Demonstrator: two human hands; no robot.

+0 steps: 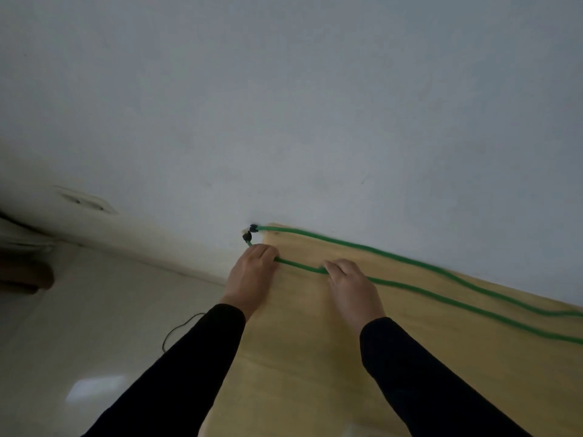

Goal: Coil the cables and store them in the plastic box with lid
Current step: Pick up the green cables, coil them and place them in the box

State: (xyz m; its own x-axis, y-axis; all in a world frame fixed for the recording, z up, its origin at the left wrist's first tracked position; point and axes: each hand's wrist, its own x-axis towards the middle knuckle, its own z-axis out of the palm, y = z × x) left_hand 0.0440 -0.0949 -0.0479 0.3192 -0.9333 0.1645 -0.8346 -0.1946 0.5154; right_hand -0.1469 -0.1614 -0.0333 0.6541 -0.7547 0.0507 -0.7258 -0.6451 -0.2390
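A long green cable [419,264] lies doubled in two strands along the far side of a light wooden table [315,342], running off to the right. Both black-tipped ends [250,232] sit at the table's far left corner by the wall. My left hand [250,275] is closed around the nearer strand just behind its end. My right hand [350,285] pinches the same strand a short way to the right. No plastic box is in view.
A pale wall [284,105] rises directly behind the table. Left of the table is a light tiled floor [79,326] with a thin black wire [179,329] lying on it. A dark object [22,275] sits at the far left edge.
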